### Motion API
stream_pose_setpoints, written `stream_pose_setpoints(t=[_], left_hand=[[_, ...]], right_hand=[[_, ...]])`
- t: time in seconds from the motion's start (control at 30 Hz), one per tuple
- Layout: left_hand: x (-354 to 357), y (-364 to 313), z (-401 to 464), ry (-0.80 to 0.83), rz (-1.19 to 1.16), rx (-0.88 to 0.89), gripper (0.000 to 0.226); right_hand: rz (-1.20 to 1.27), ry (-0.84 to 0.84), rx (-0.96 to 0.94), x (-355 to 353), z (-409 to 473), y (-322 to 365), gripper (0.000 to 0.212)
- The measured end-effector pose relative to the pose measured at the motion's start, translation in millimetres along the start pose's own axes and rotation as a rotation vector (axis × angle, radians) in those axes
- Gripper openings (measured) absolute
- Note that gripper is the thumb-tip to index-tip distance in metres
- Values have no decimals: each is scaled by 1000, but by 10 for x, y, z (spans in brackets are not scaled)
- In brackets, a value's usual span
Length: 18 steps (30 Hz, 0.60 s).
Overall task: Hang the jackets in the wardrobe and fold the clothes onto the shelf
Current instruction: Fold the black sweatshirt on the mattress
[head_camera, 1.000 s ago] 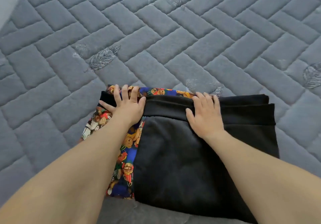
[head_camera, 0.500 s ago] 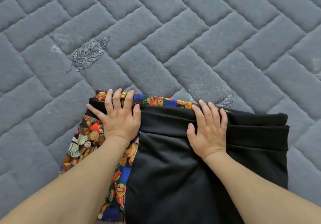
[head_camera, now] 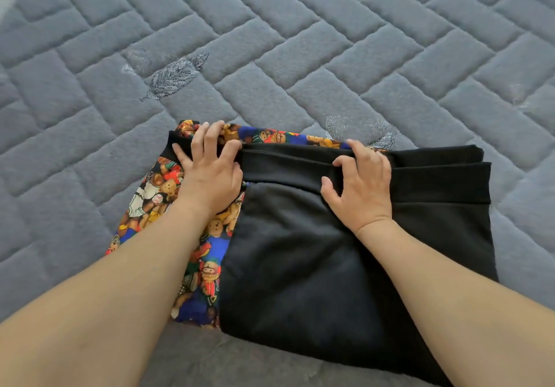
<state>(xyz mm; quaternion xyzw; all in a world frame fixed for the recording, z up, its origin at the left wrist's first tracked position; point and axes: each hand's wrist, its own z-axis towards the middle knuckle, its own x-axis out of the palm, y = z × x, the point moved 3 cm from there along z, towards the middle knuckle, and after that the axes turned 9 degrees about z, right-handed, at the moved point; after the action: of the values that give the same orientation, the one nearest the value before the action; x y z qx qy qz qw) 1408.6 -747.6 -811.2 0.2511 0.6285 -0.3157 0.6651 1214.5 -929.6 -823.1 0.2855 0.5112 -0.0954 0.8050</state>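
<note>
Head view: we note both hands, flat half a second ago, now curl. The left hand (head_camera: 210, 173) and right hand (head_camera: 360, 188) pinch the black garment (head_camera: 300, 266) at frame centre on the quilted mattress (head_camera: 300, 56); we judge another fold imminent.

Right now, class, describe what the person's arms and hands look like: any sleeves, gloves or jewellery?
Both forearms are bare up to the frame edge, with no sleeves in view. The left hand and right hand wear no gloves, and no rings, watch or bracelets show.
</note>
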Motion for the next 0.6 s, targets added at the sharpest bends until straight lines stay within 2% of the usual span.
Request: stream_pose_setpoints(t=[0.07, 0.23, 0.33, 0.37, 0.5, 0.6], left_hand=[[-61, 26, -18, 66, 44, -17, 29], [-240, 20, 132, 236, 35, -144, 20], [-399, -36, 307, 116, -9, -159, 22], [-400, -29, 395, 124, 0, -173, 26], [24, 100, 495, 479, -25, -430, 62], [364, 100, 401, 417, 9, -473, 66]], right_hand=[[-94, 68, 36, -63, -14, 36, 43], [-283, 289, 29, -242, 116, 84, 38], [-254, 200, 24, -373, 386, 63, 27], [-262, 195, 43, -387, 486, 31, 26], [-257, 345, 136, -101, 540, -233, 40], [-193, 186, 115, 113, 376, -369, 44]])
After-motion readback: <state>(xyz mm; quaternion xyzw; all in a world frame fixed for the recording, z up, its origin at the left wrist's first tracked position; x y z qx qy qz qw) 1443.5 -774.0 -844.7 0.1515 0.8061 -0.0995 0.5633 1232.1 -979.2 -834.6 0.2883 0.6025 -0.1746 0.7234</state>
